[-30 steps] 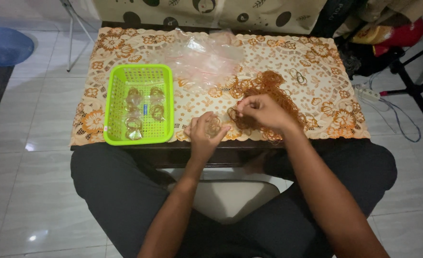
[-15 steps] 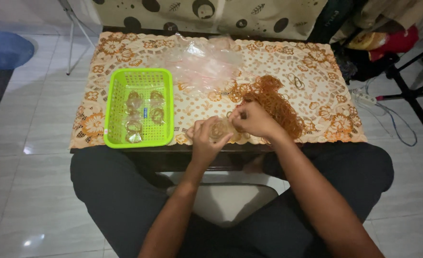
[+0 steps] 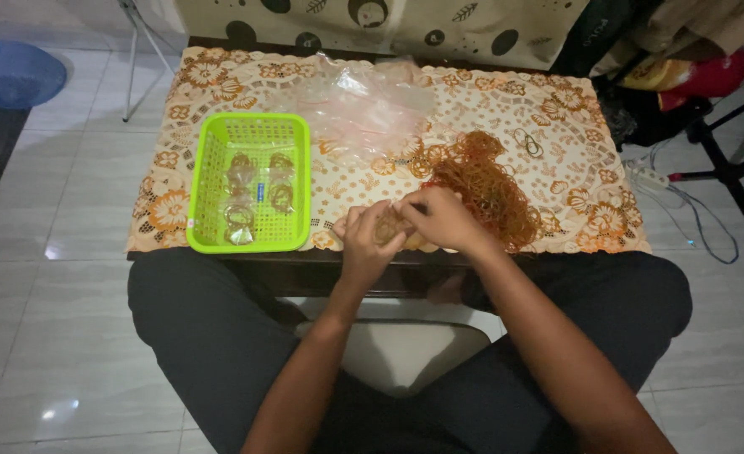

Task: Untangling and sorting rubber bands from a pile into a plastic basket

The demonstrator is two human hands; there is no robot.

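Worktop [image 3: 221, 67]: low, dark-edged, covered by a cream cloth [image 3: 574, 176] with orange flowers. I sit at its near edge, knees on either side.

Item 1, green basket [image 3: 205, 168]: plastic, rectangular, mesh walls, on the left part of the cloth. Contents: several small clear bags [image 3: 242, 172] each packed with brown rubber bands, lying flat on the basket floor in 2 rough columns. Exact count hard to tell.

Item 2, stack of empty clear bags [image 3: 372, 105]: loose, crumpled, at the far middle of the worktop, just right of the basket's far corner.

Item 3, heap of rubber bands [image 3: 490, 189]: brown-orange, loose, spread on the cloth right of centre, touching my right hand.

Item 4, 2 or so stray bands [image 3: 527, 143]: lying apart from the heap, toward the far right.

Item 5, small bag in hand [image 3: 389, 225]: clear, with brown bands inside, held at the near edge of the worktop between both hands.

My left hand [image 3: 362, 244]: fingers curled around the small bag from the left, holding it.

My right hand [image 3: 443, 220]: fingers pinched at the bag's top from the right, closed on it.

Surroundings: white tiled floor [image 3: 52, 319], blue plastic lid or bowl [image 3: 15, 74] on the floor at far left, white power strip [image 3: 645, 176] with cable on the floor at right.
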